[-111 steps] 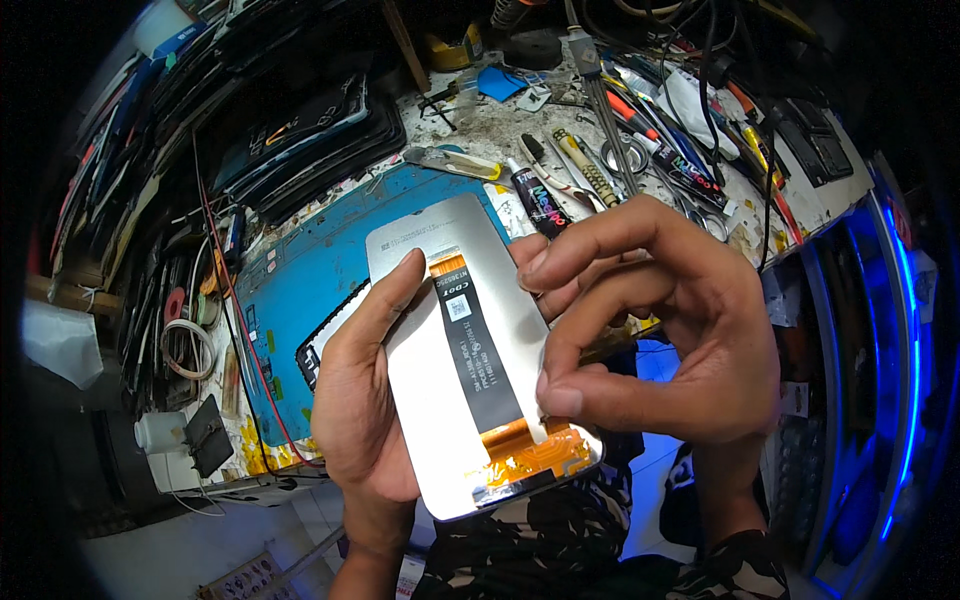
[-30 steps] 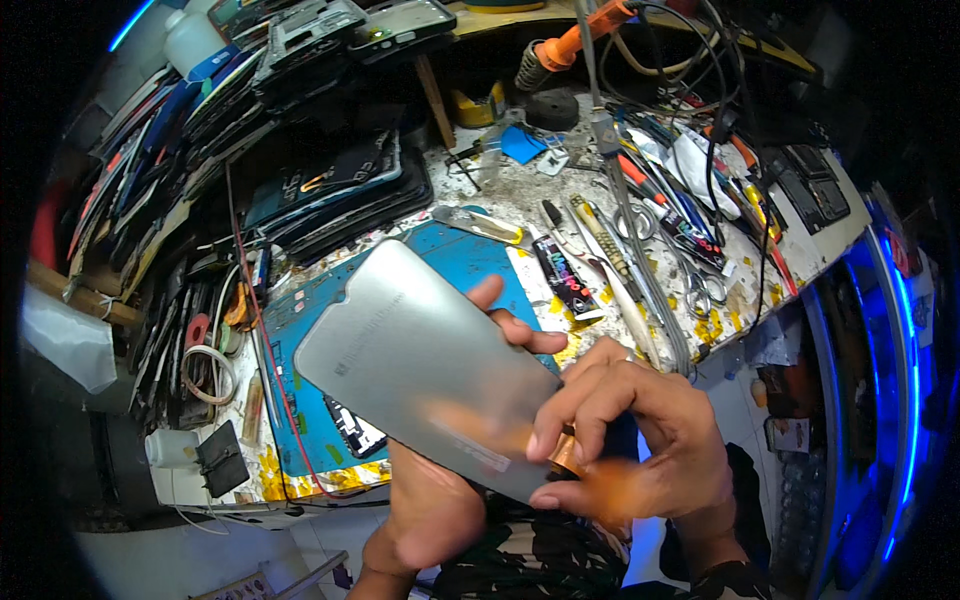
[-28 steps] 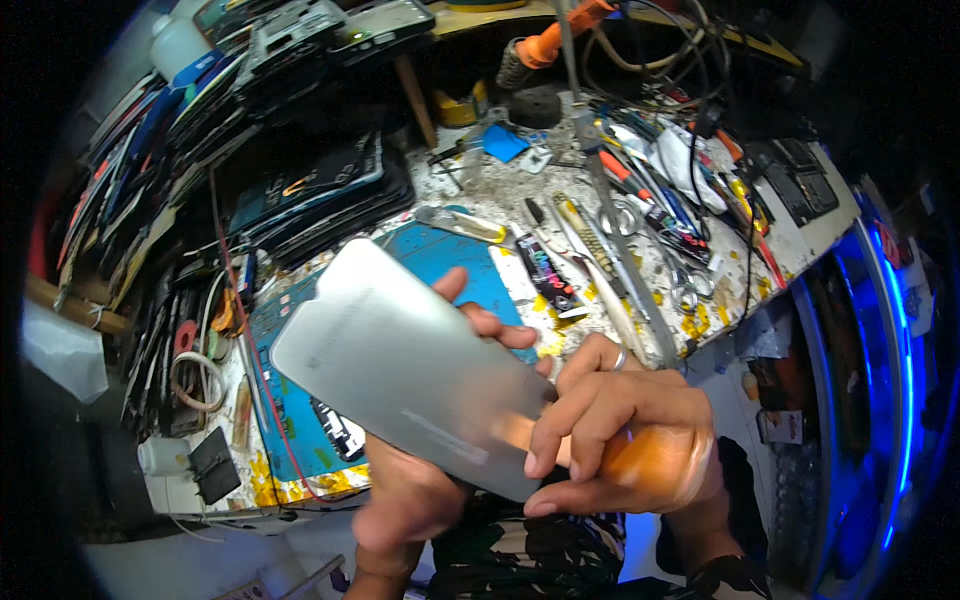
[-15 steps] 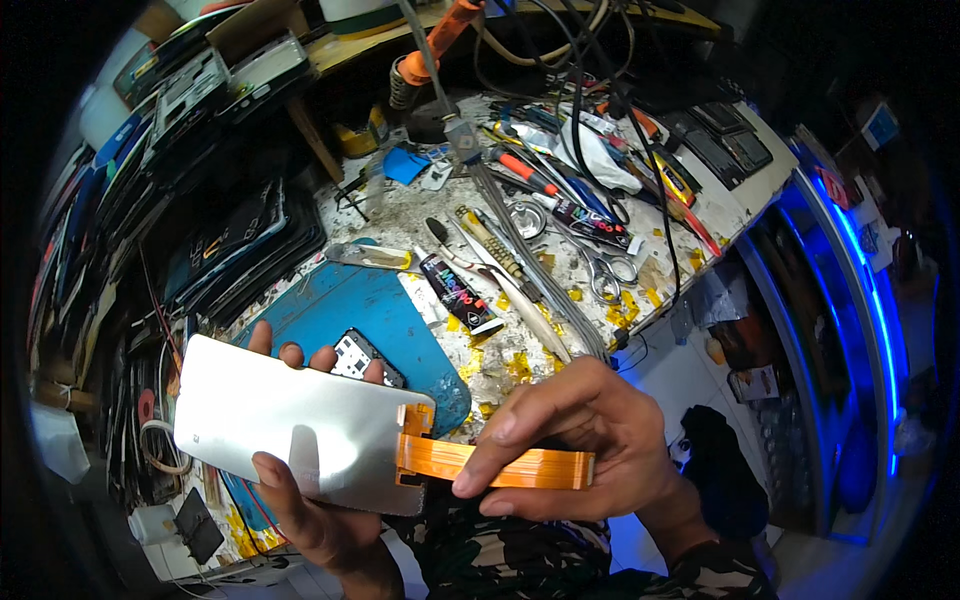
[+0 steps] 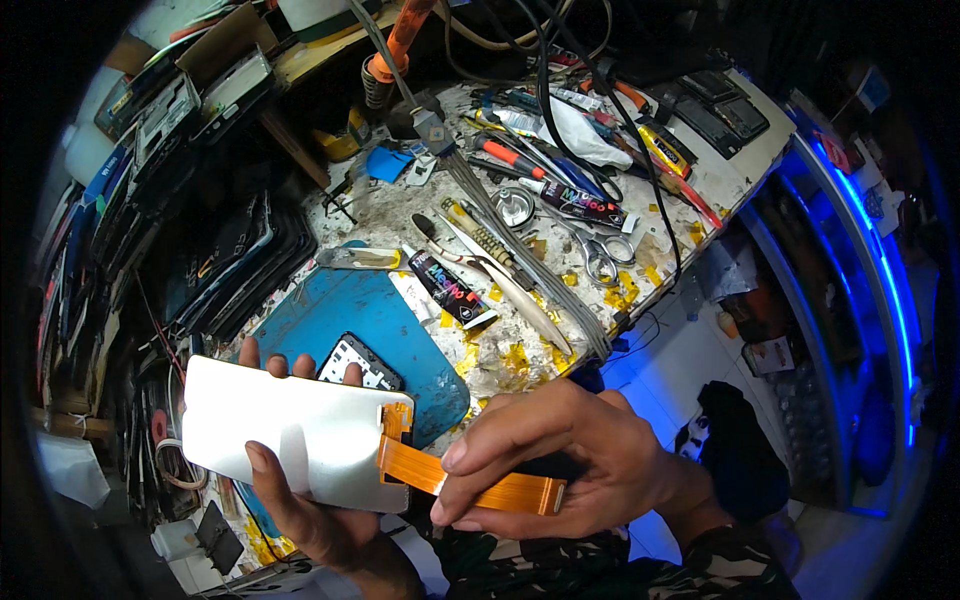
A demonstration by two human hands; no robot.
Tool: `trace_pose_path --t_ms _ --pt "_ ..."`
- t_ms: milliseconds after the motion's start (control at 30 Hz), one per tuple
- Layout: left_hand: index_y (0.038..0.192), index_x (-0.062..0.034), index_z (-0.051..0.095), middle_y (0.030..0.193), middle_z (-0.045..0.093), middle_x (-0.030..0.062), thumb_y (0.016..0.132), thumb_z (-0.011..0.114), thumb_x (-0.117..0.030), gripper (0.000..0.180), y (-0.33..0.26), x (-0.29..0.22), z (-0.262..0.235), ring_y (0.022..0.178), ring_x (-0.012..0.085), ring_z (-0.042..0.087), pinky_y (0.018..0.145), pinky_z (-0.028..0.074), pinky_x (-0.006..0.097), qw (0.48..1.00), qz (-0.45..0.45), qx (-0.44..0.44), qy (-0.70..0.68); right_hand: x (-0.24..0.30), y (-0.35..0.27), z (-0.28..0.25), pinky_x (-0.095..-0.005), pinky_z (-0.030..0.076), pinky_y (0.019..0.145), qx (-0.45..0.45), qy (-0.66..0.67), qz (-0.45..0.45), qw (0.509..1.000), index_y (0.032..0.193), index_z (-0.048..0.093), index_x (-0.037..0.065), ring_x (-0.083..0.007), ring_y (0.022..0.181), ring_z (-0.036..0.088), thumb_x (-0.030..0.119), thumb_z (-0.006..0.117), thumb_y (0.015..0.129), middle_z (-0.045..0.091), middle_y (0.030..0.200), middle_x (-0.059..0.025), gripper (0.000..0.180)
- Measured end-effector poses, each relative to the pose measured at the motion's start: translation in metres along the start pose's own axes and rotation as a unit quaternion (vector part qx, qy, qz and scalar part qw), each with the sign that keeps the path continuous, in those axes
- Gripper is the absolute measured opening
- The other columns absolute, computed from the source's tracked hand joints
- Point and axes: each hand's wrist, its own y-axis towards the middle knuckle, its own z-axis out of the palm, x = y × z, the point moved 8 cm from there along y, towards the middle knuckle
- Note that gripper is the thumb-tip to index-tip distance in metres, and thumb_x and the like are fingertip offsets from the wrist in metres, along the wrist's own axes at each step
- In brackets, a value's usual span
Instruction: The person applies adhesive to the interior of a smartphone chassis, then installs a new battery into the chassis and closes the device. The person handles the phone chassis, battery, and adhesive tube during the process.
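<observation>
While the white screen panel (image 5: 295, 430) is gripped from below by the left hand (image 5: 310, 505), its fingertips curled over the far edge and the thumb laid on its pale face, an orange ribbon cable (image 5: 465, 480) runs rightward from the panel's right end. That cable is pinched between the thumb and closed fingers of the right hand (image 5: 570, 460). Behind the panel, a phone (image 5: 360, 365) lies on a blue mat (image 5: 340, 325).
</observation>
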Motion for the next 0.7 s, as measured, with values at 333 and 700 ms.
trace_pose_path --t_ms 333,700 --pt "0.150 -0.0029 0.018 0.133 0.041 0.0135 0.092 0.051 -0.043 0.078 0.001 -0.001 0.000 0.128 0.0270 0.041 0.108 0.034 0.057 1.000 0.004 0.004 0.024 -0.006 -0.004 0.004 -0.0315 0.053 0.086 0.011 0.057 -0.009 0.998 0.120 0.051 0.002 -0.0191 0.097 0.069 0.002 0.071 0.082 0.065 0.103 -0.0081 0.043" --pt "0.149 -0.0004 0.014 0.132 0.046 0.0162 0.090 0.052 -0.060 0.093 -0.006 0.005 0.020 0.122 0.0316 0.050 0.106 0.034 0.061 0.947 -0.100 0.132 -0.276 0.008 0.011 -0.009 -0.0486 0.044 0.100 -0.069 0.025 -0.097 0.993 0.133 0.042 0.001 -0.0424 0.126 0.047 0.007 0.076 0.078 0.044 0.136 -0.0327 0.066"
